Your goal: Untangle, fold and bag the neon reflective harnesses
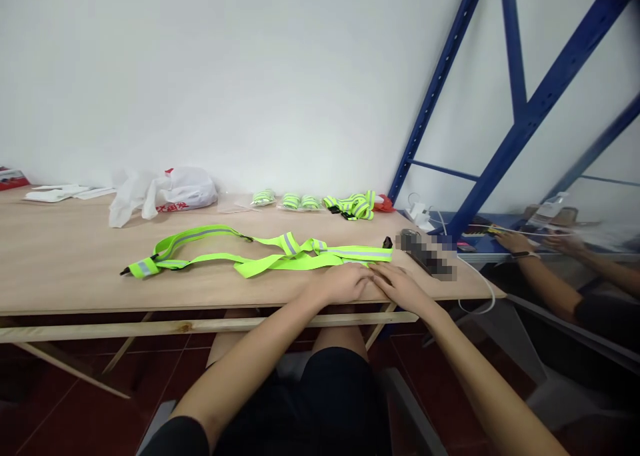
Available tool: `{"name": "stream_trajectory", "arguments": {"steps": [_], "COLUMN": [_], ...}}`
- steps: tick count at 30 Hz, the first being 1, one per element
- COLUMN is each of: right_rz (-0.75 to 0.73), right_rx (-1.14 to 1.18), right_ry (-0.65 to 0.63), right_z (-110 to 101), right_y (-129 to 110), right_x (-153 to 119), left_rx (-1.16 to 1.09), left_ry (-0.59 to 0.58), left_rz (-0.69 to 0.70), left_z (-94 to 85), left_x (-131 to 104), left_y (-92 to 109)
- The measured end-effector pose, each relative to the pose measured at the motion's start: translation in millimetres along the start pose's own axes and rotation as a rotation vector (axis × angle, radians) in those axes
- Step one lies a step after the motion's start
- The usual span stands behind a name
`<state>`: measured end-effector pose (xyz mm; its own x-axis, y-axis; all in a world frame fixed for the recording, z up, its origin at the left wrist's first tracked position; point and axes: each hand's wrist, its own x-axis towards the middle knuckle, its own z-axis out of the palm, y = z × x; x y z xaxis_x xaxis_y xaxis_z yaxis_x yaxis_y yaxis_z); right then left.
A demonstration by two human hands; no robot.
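A long neon-yellow reflective strap [280,261] with grey stripes and black buckles lies loosely spread along the front of the wooden table. My left hand [346,283] rests at the table's front edge, just below the strap's right part, its fingers bent and pressed together; whatever they hold is hidden. Touching it from the right is my right hand [397,286], with its fingers closed near the strap's right end, and I cannot make out anything between them. Beyond the hands, a black buckle [387,243] stands at the strap's right end.
Packed straps [301,203], a loose strap bundle [356,205] and a white plastic bag [187,189] lie along the wall. A blurred dark object [427,255] is right of my hands. Blue shelf posts [520,119] rise at the right, beside another person's arms [545,276].
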<state>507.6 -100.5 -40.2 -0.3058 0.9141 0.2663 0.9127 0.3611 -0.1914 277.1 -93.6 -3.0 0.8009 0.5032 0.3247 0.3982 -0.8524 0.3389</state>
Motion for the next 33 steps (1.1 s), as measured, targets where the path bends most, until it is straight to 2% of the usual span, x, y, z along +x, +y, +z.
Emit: {"name": "stream_trajectory", "arguments": {"steps": [2,5,9,14,17,21,25,29,33], "right_rz": [-0.007,0.02,0.043,-0.025,-0.079,-0.13,-0.127,-0.126,-0.119], "right_rx": [0.012,0.008,0.019,0.098,0.144,0.234,0.305,0.313,0.299], "right_ry": [-0.017,-0.031,-0.035,-0.062,-0.036,0.033,0.071,0.083,0.079], "right_z": [-3,-5,-5,-10,-13,-10,-6,-7,-8], "right_y": [-2,-4,-2,-4,-4,2,6,5,1], "right_x": [0,0,1,2,4,5,7,7,7], "left_rx": [0.067,0.149,0.211,0.278,0.319,0.358,0.412,0.456,0.427], "left_ry": [-0.01,0.004,0.055,0.098,0.096,0.066,-0.004,-0.044,-0.104], "left_rz": [-0.093,-0.187,-0.185,-0.093,-0.119,-0.163,-0.15,-0.157,-0.119], "left_z": [16.0,21.8,9.4,-7.3,-15.2,-27.4,-34.1,-35.0,-40.4], "left_x": [26,45,57,86,100,109,107,107,117], "left_y": [-6,-9,-10,-15,-25,-48,-70,-80,-87]}}
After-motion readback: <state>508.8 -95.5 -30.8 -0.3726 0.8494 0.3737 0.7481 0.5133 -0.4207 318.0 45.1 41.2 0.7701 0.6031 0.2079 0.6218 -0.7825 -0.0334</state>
